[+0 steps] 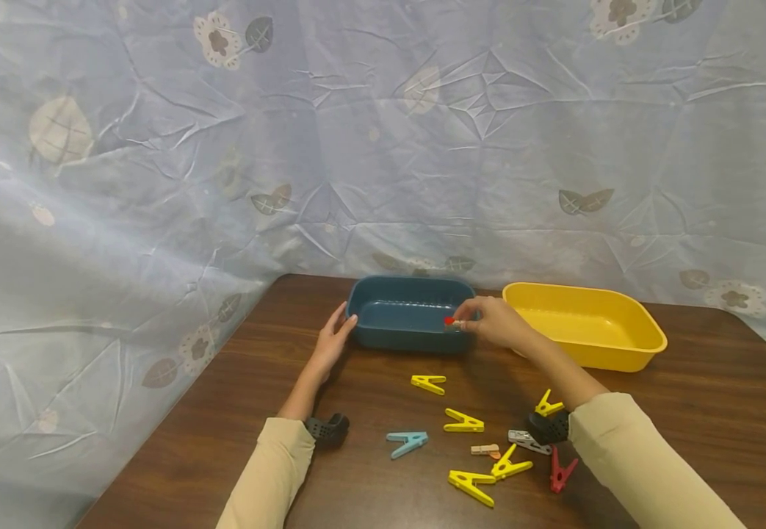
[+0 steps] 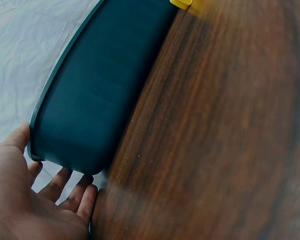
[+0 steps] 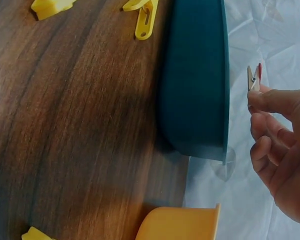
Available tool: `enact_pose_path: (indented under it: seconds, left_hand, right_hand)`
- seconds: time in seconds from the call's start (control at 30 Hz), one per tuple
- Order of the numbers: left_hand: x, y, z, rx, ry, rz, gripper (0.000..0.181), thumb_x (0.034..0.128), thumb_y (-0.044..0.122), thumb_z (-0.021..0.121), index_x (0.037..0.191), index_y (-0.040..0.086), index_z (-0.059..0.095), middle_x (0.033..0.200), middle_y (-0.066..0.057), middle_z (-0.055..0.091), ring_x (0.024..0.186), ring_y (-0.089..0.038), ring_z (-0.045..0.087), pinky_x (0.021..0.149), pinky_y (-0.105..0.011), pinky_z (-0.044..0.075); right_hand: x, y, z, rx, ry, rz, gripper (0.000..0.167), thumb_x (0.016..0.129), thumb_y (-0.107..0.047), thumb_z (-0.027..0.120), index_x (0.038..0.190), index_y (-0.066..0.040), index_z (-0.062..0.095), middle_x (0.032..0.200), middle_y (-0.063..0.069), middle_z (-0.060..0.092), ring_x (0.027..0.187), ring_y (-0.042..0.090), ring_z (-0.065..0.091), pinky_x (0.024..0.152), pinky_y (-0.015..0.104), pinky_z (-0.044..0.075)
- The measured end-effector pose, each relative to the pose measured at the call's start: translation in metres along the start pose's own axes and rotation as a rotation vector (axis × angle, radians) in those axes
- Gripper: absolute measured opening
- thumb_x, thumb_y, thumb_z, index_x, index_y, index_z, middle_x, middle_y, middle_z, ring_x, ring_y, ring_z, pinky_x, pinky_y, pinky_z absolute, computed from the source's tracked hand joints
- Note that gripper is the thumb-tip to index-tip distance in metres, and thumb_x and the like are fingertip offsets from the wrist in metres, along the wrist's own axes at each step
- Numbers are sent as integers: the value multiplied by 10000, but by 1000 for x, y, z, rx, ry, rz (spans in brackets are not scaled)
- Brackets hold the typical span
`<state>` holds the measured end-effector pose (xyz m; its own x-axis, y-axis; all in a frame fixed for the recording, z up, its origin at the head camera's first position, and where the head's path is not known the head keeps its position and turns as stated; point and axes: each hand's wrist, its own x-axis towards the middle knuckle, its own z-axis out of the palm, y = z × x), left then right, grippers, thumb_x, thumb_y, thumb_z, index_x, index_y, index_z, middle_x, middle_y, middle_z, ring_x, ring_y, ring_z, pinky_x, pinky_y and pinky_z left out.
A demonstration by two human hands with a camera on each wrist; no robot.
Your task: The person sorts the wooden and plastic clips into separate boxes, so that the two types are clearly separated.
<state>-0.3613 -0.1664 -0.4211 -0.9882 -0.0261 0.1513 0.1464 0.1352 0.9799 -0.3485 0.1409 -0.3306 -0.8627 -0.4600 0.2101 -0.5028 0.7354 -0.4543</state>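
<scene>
A small wooden clothespin with a red piece (image 1: 452,322) is pinched between the thumb and fingers of my right hand (image 1: 491,321), over the right end of the blue-green bin (image 1: 409,340). In the right wrist view the clothespin (image 3: 254,80) stands out past the fingertips of the right hand (image 3: 285,145), above the bin's rim (image 3: 226,100). My left hand (image 1: 331,344) rests against the bin's left end. The left wrist view shows that hand (image 2: 40,195) with its thumb at the rim and its fingers loosely bent along the outer wall (image 2: 75,125).
A yellow bin (image 1: 610,358) stands to the right of the blue-green one. Nearer on the wooden table lie several yellow clothespins (image 1: 465,422), a light blue one (image 1: 409,442), a grey one (image 1: 529,441), a red one (image 1: 561,470) and a small wooden one (image 1: 485,450). A patterned curtain hangs behind.
</scene>
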Motion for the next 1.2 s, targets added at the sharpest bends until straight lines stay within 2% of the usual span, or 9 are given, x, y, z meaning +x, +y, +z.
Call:
enact_pose_path:
  seconds: [0.23,0.4,0.7,0.9,1.2]
  left_hand:
    - [0,-1,0,8,4,-3,592,935,361,527,1439,140,309,1405,-204,336,1253,-309,362,983,-427,336]
    - [0,-2,0,-5,-2,2,591,936,342,530,1440,132,304,1409,-205,332,1253,-311,364,983,-429,334]
    - [1,-1,0,-10,-2,6,595,933,344,536,1439,133,306,1408,-200,336,1253,-306,365,983,-430,334]
    - [0,0,2,-8,0,10,602,933,348,534,1438,112,305,1397,-220,342,1245,-316,372,976,-436,342]
    - [0,-1,1,-7,8,5,586,933,346,535,1434,134,317,1384,-204,370,1229,-306,396,981,-422,339]
  right_hand:
    - [8,3,3,20,93,15,119,851,-104,648,950,-52,688,858,38,629,726,202,541,654,362,459]
    - [14,1,8,60,144,35,128,851,-111,651,943,-29,686,858,71,643,741,228,567,676,375,479]
    - [21,2,25,132,132,134,129,843,-82,660,952,-16,680,912,105,653,805,255,598,693,361,503]
    - [22,7,32,135,145,146,135,836,-82,664,949,-9,678,887,96,655,798,244,608,690,360,502]
    - [20,4,36,142,145,163,150,837,-106,674,950,-7,677,875,92,657,768,227,608,660,349,499]
